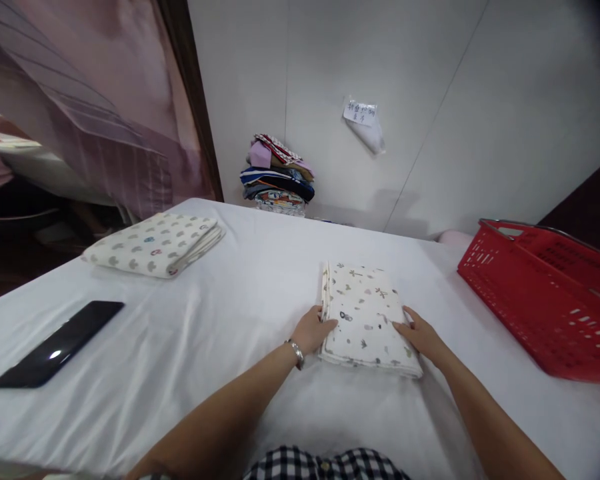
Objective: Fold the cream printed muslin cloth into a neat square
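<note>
A folded white cloth with small printed figures [364,308] lies on the white-covered table [230,313] in front of me. My left hand [313,330] grips its left edge, thumb on top and fingers curled at the side; a silver bracelet circles that wrist. My right hand [420,333] rests on the cloth's right edge with the fingers laid over the fabric and closed on the edge.
A second folded cloth with a mushroom print [155,243] lies at the far left. A black phone [60,343] rests near the left edge. A red plastic basket [545,297] stands at the right. A pile of folded fabrics [279,175] sits against the wall behind.
</note>
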Demonstrator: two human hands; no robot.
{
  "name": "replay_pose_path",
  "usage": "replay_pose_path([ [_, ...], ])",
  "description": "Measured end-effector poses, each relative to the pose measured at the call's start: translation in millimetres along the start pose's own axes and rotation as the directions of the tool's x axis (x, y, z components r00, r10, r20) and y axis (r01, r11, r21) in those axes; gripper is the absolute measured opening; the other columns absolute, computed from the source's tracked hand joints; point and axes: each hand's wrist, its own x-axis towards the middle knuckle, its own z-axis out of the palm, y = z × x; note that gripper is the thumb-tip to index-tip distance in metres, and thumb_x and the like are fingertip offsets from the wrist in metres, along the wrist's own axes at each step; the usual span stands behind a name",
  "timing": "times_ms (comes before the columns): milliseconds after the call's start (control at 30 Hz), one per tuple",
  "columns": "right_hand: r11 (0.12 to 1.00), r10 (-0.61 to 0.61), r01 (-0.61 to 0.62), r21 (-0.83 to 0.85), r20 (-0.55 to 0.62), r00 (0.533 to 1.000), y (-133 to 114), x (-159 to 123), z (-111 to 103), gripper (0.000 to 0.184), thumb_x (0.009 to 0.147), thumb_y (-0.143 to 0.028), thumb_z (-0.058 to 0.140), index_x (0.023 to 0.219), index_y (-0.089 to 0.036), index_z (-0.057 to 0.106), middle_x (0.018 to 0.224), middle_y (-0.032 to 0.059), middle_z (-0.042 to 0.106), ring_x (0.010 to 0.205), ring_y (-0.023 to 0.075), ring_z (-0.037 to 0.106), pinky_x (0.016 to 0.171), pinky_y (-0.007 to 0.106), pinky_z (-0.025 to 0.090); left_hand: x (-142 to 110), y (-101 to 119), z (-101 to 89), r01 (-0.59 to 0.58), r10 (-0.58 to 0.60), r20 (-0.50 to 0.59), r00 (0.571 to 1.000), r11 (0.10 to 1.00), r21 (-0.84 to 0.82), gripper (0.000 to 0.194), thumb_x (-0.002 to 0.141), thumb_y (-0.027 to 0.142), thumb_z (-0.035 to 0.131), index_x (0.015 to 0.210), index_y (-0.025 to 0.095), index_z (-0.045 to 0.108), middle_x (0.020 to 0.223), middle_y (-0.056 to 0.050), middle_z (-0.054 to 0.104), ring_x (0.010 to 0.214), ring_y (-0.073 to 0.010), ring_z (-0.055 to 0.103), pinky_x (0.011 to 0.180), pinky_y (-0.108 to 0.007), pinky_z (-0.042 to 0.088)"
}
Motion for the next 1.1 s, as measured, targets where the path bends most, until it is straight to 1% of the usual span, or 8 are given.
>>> replay_pose_path([
  [100, 0.958, -0.191, 0.164, -0.234, -0.096, 0.977, -22, -6, -2, 0.057, 0.073, -0.043, 0.057, 0.125, -0.018, 0.050, 0.104, 0.0108, 0.061, 0.093, 0.0259, 0.058, 0.081, 0.038, 0.042, -7, -2, -1.0, 0.088, -0.087, 0.011, 0.996, 0.989, -0.117, 0.055, 0.070, 0.038, 0.063, 0.118, 0.014, 0.048, 0.093, -0.008, 0.063, 0.074, -0.0165, 0.059, 0.060, -0.024, 0.044],
  [233, 0.929, -0.365, 0.357, 0.092, 0.087, 0.927, -69, -21, 27, 0.044, 0.080, -0.045, 0.050, 0.118, -0.023, 0.054, 0.092, 0.0041, 0.064, 0.079, 0.0173, 0.060, 0.069, 0.029, 0.047, -15, -4, -3.4, 0.123, -0.123, 0.018, 0.992, 0.963, -0.241, 0.057, 0.073, 0.036, 0.062, 0.122, 0.015, 0.043, 0.096, -0.009, 0.062, 0.063, -0.0121, 0.055, 0.047, -0.021, 0.039],
  [300, 0.931, -0.328, 0.271, 0.242, 0.239, 0.914, -90, -24, 48, 0.049, 0.081, -0.048, 0.048, 0.122, -0.022, 0.049, 0.084, 0.0029, 0.063, 0.067, 0.0147, 0.060, 0.055, 0.025, 0.047, -18, -6, -2.8, 0.119, -0.122, 0.007, 0.993, 0.949, -0.292, 0.054, 0.074, 0.034, 0.061, 0.121, 0.016, 0.043, 0.099, -0.009, 0.060, 0.062, -0.0102, 0.054, 0.047, -0.020, 0.039],
  [500, 0.955, -0.270, 0.218, 0.202, 0.278, 0.922, -123, -11, 75, 0.063, 0.078, -0.052, 0.053, 0.132, -0.022, 0.038, 0.075, 0.0010, 0.061, 0.050, 0.0101, 0.054, 0.043, 0.020, 0.040, -31, -4, 5.4, -0.021, 0.013, -0.022, 1.000, 0.910, -0.415, 0.056, 0.074, 0.028, 0.060, 0.125, 0.020, 0.038, 0.118, -0.013, 0.051, 0.073, -0.0111, 0.057, 0.056, -0.021, 0.047],
  [667, 0.959, -0.231, 0.151, 0.238, 0.358, 0.905, -129, -14, 66, 0.078, 0.071, -0.057, 0.059, 0.135, -0.020, 0.036, 0.080, 0.0054, 0.062, 0.055, 0.0137, 0.056, 0.046, 0.025, 0.043, -46, 9, 10.5, -0.055, 0.086, 0.030, 0.996, 0.828, -0.558, 0.066, 0.071, 0.014, 0.055, 0.131, 0.023, 0.030, 0.131, -0.015, 0.042, 0.078, -0.0131, 0.058, 0.059, -0.027, 0.053],
  [867, 0.962, -0.226, 0.139, 0.234, 0.402, 0.887, -130, -20, 60, 0.080, 0.064, -0.050, 0.068, 0.134, -0.023, 0.040, 0.100, 0.0096, 0.063, 0.076, 0.0204, 0.059, 0.063, 0.031, 0.048, -52, 21, 4.2, 0.060, -0.011, 0.075, 0.997, 0.723, -0.688, 0.062, 0.069, 0.008, 0.051, 0.127, 0.020, 0.034, 0.120, -0.011, 0.054, 0.070, -0.0109, 0.058, 0.058, -0.027, 0.053],
  [1000, 0.967, -0.225, 0.166, 0.195, 0.335, 0.915, -129, -16, 61, 0.074, 0.063, -0.034, 0.070, 0.131, -0.019, 0.044, 0.123, 0.0125, 0.053, 0.105, 0.0263, 0.052, 0.083, 0.033, 0.043, -46, 17, 1.1, 0.100, -0.017, 0.131, 0.991, 0.741, -0.664, 0.057, 0.069, 0.008, 0.049, 0.124, 0.018, 0.037, 0.120, -0.012, 0.054, 0.067, -0.0100, 0.059, 0.053, -0.023, 0.051],
  [1100, 0.960, -0.195, 0.100, 0.263, 0.368, 0.909, -126, -12, 60, 0.073, 0.064, -0.022, 0.063, 0.133, -0.018, 0.040, 0.114, 0.0114, 0.058, 0.091, 0.0224, 0.058, 0.076, 0.032, 0.044, -26, 7, -2.5, 0.087, -0.026, 0.128, 0.991, 0.860, -0.504, 0.046, 0.071, 0.010, 0.048, 0.116, 0.017, 0.045, 0.121, -0.012, 0.054, 0.065, -0.0106, 0.061, 0.050, -0.022, 0.048],
])
